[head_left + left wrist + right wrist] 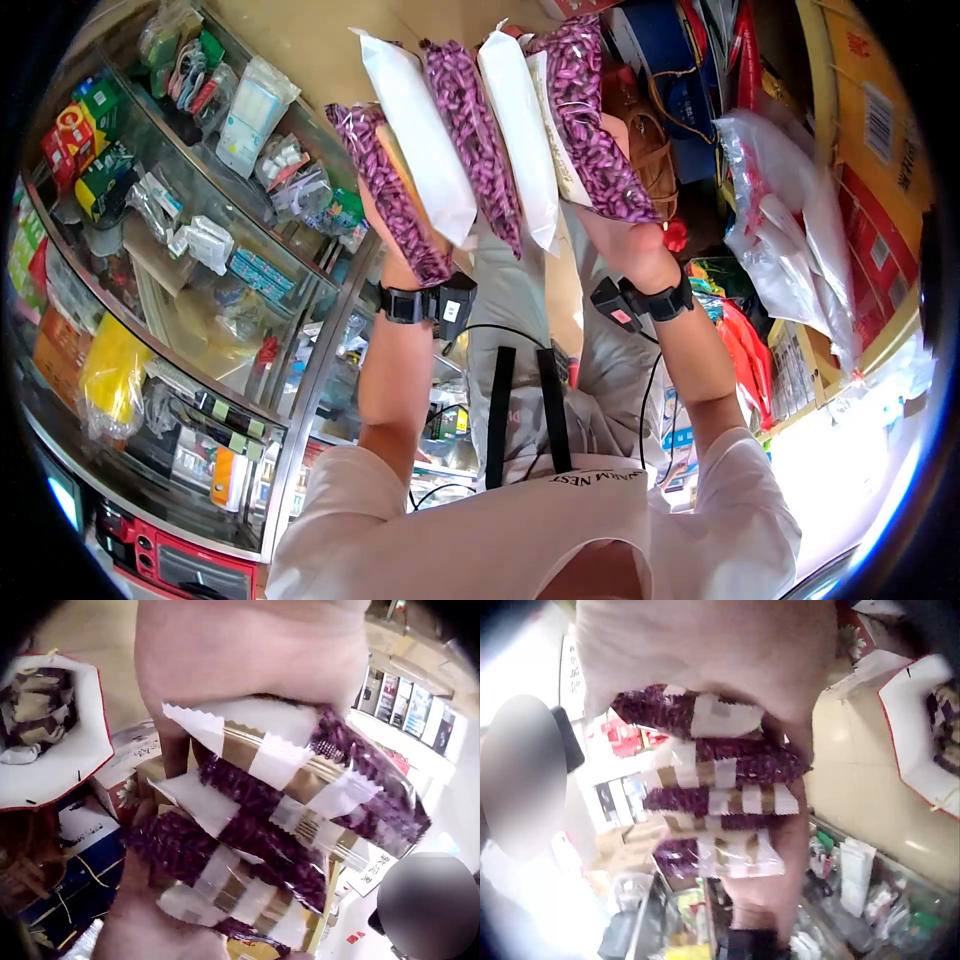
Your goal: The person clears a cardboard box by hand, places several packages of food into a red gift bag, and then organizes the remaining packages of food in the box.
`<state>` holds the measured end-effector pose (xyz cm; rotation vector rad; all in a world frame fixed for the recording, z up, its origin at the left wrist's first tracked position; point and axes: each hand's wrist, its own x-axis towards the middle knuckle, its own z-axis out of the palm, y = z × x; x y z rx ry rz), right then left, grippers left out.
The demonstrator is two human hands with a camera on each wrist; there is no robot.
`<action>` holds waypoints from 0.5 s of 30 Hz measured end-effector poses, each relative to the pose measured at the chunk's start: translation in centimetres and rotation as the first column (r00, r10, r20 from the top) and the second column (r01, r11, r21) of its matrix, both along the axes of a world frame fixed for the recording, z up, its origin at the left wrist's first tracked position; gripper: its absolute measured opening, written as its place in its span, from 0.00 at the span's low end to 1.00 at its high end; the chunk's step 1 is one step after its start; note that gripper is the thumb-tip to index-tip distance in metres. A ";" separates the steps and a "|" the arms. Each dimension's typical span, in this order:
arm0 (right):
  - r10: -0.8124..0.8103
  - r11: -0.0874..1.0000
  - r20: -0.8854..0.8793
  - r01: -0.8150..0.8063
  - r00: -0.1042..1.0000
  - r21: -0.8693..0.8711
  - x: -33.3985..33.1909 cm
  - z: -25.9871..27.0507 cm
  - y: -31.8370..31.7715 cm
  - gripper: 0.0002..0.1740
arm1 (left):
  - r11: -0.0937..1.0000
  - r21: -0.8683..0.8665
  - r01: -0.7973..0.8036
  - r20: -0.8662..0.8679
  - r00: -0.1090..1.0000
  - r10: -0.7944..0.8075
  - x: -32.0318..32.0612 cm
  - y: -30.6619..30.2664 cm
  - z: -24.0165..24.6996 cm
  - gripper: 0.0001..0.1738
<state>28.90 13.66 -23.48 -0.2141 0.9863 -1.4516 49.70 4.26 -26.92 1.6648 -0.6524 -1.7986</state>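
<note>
Several clear packets (470, 130) of speckled purple beans stand side by side in a row between my two hands, some turned to show white backs. Gold and white bands cross the packets (727, 776) in the right wrist view. My left hand (380, 225) grips the left end of the row, mostly hidden behind the outermost packet. At the other end my right hand (620, 240) holds the outer packet, its fingers partly covered. The left wrist view shows my left hand (247, 652) close over the packets' crimped ends.
On the left stands a glass display case (200, 250) filled with small boxed and bagged goods. A white bag with a red rim (94, 750) holds similar packets. To the right are a clear plastic bag (790, 230) and a cardboard box (870, 90). Another person (427, 907) appears blurred.
</note>
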 end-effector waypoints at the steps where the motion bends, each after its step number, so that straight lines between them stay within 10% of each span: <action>1: 0.037 0.999 0.029 -0.038 0.999 0.031 -0.3 1.0 -0.2 0.74 | 0.999 -0.028 0.038 0.002 0.999 -0.038 -0.4 -0.6 0.6 0.29; 7: 0.224 0.975 0.001 -0.224 0.975 0.007 -2.0 8.5 -1.1 0.82 | 0.955 -0.173 0.242 0.015 0.970 -0.243 -2.0 -1.9 8.2 0.31; 9: 0.113 0.990 -0.051 -0.108 0.992 0.089 -2.0 12.8 -1.3 0.57 | 0.923 -0.212 0.322 0.027 0.946 -0.323 -2.8 -2.3 11.7 0.31; 15: -0.093 0.987 -0.151 0.071 0.984 -0.147 -3.2 21.0 0.0 0.25 | 0.804 -0.391 0.447 0.077 0.887 -0.455 -6.5 -3.3 22.6 0.33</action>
